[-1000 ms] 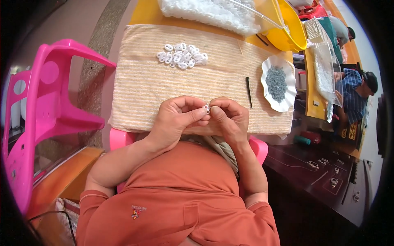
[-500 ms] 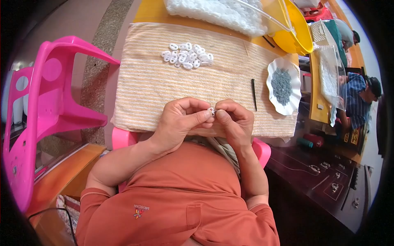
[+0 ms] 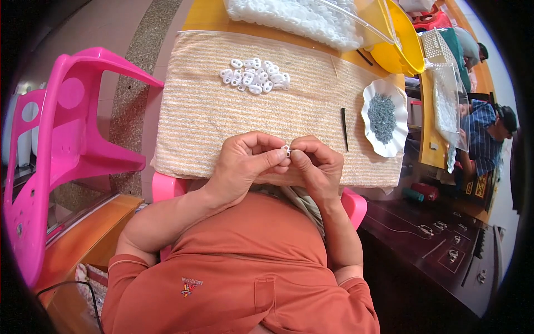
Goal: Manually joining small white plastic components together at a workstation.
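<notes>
My left hand (image 3: 247,158) is closed in a pinch on a small white plastic piece with holes (image 3: 286,149), held just above the near edge of the striped towel. From the other side, my right hand (image 3: 318,162) meets it, thumb and forefinger pressed together at the piece. Whatever sits between those right fingertips is too small to make out. Farther off on the towel (image 3: 194,111) lies a loose pile of similar white two-holed pieces (image 3: 255,77). To the right, a white wavy-rimmed dish (image 3: 369,97) holds many tiny grey bits (image 3: 382,118).
A thin black strip (image 3: 344,129) lies left of the dish. At the far edge stand a clear bin of white pieces (image 3: 295,22) and a yellow basin (image 3: 409,50). A pink chair (image 3: 100,150) is at the left. Another person (image 3: 483,133) sits far right.
My hands stay almost in place around the white piece. The right thumb and fingertips have shifted slightly closer against it.
</notes>
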The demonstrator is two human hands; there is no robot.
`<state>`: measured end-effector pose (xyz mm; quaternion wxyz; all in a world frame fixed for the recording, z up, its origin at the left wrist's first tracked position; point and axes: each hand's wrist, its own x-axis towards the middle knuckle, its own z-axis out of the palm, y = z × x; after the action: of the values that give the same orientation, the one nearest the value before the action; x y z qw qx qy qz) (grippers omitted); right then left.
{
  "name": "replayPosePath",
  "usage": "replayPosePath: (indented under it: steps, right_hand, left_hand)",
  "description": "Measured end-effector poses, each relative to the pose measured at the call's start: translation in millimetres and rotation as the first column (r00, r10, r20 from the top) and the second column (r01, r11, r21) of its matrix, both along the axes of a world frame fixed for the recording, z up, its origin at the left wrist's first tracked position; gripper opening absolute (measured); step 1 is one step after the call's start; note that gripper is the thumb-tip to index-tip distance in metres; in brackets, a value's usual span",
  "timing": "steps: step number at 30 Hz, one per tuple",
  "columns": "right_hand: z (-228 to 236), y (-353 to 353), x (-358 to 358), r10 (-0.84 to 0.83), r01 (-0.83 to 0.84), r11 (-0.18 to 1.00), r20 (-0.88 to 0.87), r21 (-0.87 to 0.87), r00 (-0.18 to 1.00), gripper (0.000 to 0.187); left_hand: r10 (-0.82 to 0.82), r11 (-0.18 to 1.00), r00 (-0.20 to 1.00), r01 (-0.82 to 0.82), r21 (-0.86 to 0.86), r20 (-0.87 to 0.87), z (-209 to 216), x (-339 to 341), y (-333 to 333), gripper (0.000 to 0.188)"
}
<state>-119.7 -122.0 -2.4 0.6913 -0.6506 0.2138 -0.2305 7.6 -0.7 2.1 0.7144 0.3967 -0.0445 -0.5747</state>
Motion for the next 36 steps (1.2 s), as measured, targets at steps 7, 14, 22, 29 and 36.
replayPosePath:
  steps: [7, 14, 22, 29, 36]
  right_hand:
    - [4.7, 1.3, -0.8, 0.011, -0.01, 1.0, -0.016, 0.007, 1.0, 0.006]
    - [5.6, -1.1, 0.1, 0.038, -0.042, 0.998, -0.058, -0.057, 0.998, 0.006]
    - [10.8, 2.5, 2.0, 0.029, -0.021, 0.998, -0.114, 0.064, 0.993, 0.006]
    - [14.3, 1.2, -0.5, 0.038, -0.023, 0.989, -0.103, 0.146, 0.994, 0.008]
    - [14.9, 4.0, -0.1, 0.062, -0.048, 0.994, -0.149, 0.102, 0.987, 0.009]
  left_hand:
    - [-0.005, 1.0, 0.998, 0.004, 0.007, 0.063, -0.2, -0.5, 0.0, 0.012]
    - [0.004, 0.999, 0.992, -0.009, 0.038, 0.127, 1.7, -2.4, 1.5, 0.011]
    - [0.023, 1.0, 0.979, -0.027, 0.017, 0.201, -1.5, -3.8, 1.5, 0.011]
    - [0.012, 1.0, 0.988, -0.012, 0.005, 0.154, -1.7, -3.5, 0.1, 0.011]
    - [0.01, 1.0, 0.988, -0.011, 0.004, 0.157, -0.7, -3.3, 0.8, 0.011]
